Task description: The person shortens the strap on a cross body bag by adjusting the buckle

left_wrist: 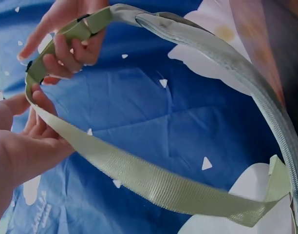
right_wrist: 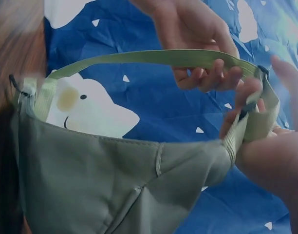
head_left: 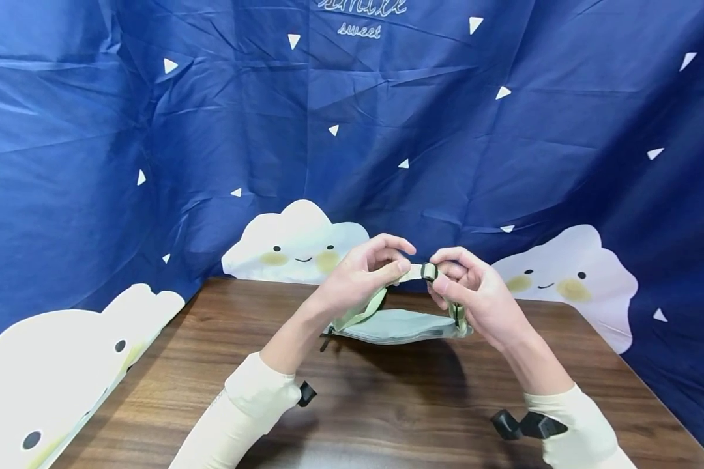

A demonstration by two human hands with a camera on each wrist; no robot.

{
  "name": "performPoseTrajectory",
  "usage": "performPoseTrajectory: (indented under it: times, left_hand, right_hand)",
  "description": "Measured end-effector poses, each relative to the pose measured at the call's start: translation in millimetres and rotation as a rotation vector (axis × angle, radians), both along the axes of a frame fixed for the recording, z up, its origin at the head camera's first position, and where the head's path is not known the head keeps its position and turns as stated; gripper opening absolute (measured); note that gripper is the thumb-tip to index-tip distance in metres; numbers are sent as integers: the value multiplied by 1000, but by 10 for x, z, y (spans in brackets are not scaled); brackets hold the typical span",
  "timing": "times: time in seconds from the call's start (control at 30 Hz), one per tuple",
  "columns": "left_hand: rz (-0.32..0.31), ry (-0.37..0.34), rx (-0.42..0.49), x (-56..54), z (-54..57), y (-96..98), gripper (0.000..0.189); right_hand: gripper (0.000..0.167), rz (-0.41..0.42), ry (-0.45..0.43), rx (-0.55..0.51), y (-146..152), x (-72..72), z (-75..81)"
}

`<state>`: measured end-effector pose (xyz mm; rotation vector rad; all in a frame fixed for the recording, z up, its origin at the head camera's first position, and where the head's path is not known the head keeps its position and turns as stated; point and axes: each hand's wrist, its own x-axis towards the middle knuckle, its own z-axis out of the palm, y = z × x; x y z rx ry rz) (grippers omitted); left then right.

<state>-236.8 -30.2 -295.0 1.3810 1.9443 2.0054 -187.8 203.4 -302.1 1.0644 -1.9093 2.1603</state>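
A grey-green zip bag (head_left: 396,327) hangs from its pale green webbing strap (left_wrist: 139,180) over the wooden table, its zip side toward me. My left hand (head_left: 360,272) pinches the strap between thumb and fingers, just left of a black slider buckle (head_left: 429,271). On the other side of that slider, my right hand (head_left: 475,290) grips the strap with thumb and curled fingers. The right wrist view shows the strap doubled back near this hand, where it meets the bag's end. A dark zip pull (head_left: 325,342) dangles at the bag's left end.
Beneath the bag lies the brown wooden table (head_left: 375,423). Behind it hangs a blue cloth (head_left: 352,130) with white triangles and smiling clouds, which also drapes along the left side. Black wrist devices (head_left: 528,425) sit at both cream sleeves.
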Motion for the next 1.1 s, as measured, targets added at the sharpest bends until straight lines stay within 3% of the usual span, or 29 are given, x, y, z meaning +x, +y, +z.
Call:
performPoseTrajectory:
  times: [0.2, 0.37, 0.57, 0.77, 0.87, 0.93, 1.0, 1.1]
  left_hand:
    - [6, -4, 49, 55, 7, 35, 22]
    - [-18, -5, 65, 117, -9, 84, 21]
    - [13, -15, 62, 182, -10, 93, 22]
    - [6, -84, 15, 173, -19, 46, 27]
    - [-31, -131, -98, 122, -21, -7, 28]
    - [-100, -176, -155, 79, -28, -33, 33]
    - [-166, -202, -187, 46, -30, -43, 36]
    - [-205, -186, -189, 30, -32, -38, 34]
  right_hand:
    - [29, -212, 130, 90, -41, 85, 20]
    - [33, -236, 216, 117, -68, 123, 28]
    - [39, -275, 374, 143, -112, 109, 8]
    - [43, -298, 476, 93, -147, 118, 29]
    - [43, -301, 510, 45, -157, 127, 53]
    - [43, -302, 516, 21, -151, 129, 58]
    - [44, -294, 512, 12, -140, 123, 53]
    - [46, -262, 501, 16, -124, 111, 33]
